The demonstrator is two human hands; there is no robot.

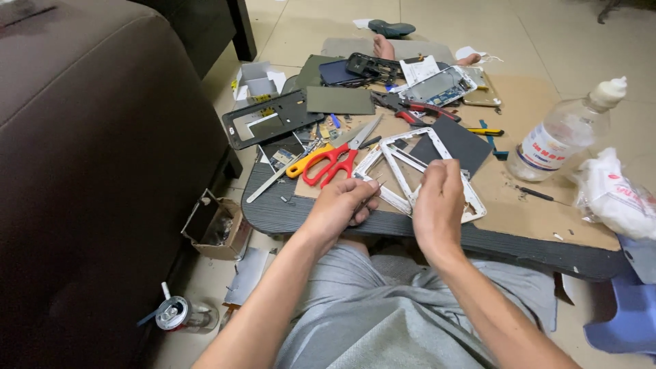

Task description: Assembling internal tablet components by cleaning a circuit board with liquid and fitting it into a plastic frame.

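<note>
My left hand (pixel 340 202) is closed around thin metal tweezers (pixel 372 184) whose tips point at a white phone frame (pixel 403 164). My right hand (pixel 439 205) pinches the lower right side of that white phone frame, holding it against the low dark board (pixel 287 212) over my lap. A second white frame piece (pixel 369 164) lies under it. Red-handled scissors (pixel 335 160) lie just left of the frames.
Phone parts cover the board: a black back frame (pixel 263 119), a circuit-board phone (pixel 441 85), red pliers (pixel 420 109), a yellow-handled cutter (pixel 301 164). A clear bottle (pixel 557 140) and white crumpled bag (pixel 615 195) stand right. A brown sofa (pixel 89 171), small box (pixel 219 225) and can (pixel 174 313) are left.
</note>
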